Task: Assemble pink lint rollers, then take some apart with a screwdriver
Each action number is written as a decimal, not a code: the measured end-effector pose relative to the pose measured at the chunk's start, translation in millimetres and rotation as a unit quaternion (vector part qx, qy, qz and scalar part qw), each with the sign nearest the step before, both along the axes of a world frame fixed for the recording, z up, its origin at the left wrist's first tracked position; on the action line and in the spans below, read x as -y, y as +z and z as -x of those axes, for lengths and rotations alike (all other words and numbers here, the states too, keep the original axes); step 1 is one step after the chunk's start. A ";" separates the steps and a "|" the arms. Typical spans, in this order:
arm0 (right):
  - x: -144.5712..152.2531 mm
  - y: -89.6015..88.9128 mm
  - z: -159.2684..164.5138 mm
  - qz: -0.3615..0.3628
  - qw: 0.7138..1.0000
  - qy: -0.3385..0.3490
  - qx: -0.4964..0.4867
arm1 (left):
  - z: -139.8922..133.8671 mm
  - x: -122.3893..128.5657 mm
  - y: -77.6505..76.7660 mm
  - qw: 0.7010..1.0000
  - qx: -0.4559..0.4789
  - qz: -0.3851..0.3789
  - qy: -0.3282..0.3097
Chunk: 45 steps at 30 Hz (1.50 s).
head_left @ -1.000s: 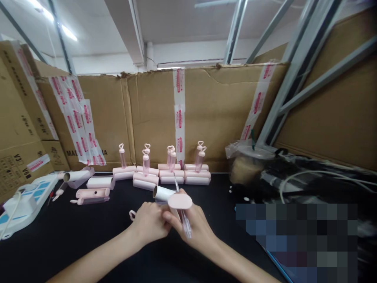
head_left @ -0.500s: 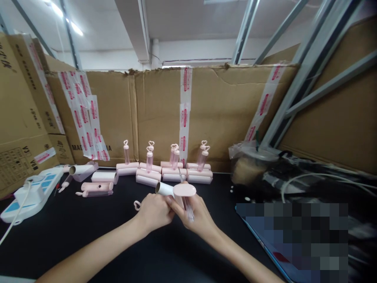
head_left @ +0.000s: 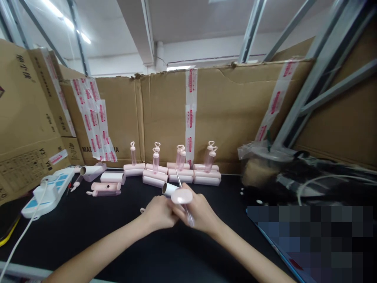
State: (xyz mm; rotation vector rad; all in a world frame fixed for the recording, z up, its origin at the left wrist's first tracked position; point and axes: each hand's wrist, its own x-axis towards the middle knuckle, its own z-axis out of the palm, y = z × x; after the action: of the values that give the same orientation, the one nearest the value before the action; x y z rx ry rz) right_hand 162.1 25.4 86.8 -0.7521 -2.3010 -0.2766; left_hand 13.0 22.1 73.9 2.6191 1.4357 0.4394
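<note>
My left hand [head_left: 160, 213] is closed, pressed against my right at the middle of the black table. What its fingers hold is hidden. A pale heart-shaped loop [head_left: 142, 210] peeks out beside its knuckles; I cannot tell whether the hand holds it. My right hand [head_left: 203, 212] grips what looks like a pink lint roller, with an oval pink end [head_left: 182, 196] facing me and a clear tube [head_left: 190, 218] below. A white roll [head_left: 169, 189] with a hollow brown core juts out at its left. A thin metal rod [head_left: 178, 177] points up from the right hand.
Several pink-and-white rollers [head_left: 155, 177] with clear heart-topped tubes stand along the cardboard wall [head_left: 235, 114]. Loose roller parts [head_left: 106, 186] lie left, beside a power strip [head_left: 53, 196]. At the right are a drink cup [head_left: 259, 169] and black plastic [head_left: 282, 188].
The view has shifted so the scene sits a little further right. The oval end has tilted and dropped slightly between the hands, and the metal rod now leans left.
</note>
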 end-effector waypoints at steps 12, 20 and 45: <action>17.2 -0.1 -8.3 -0.059 0.996 0.065 0.022 | 2.7 8.9 -3.2 0.999 0.022 0.005 -0.032; 22.8 17.5 -5.7 -0.042 0.996 0.064 0.056 | 12.1 16.3 13.0 0.991 0.075 0.050 -0.094; 30.6 10.5 -46.3 0.477 0.799 0.170 -0.324 | 41.6 22.2 2.1 0.911 0.311 0.206 -0.176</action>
State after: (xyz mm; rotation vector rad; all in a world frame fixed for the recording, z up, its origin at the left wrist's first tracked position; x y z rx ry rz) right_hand 208.5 -5.2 97.2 -0.6952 -1.7267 1.2168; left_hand -28.6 -0.1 76.0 2.0529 0.7320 0.7386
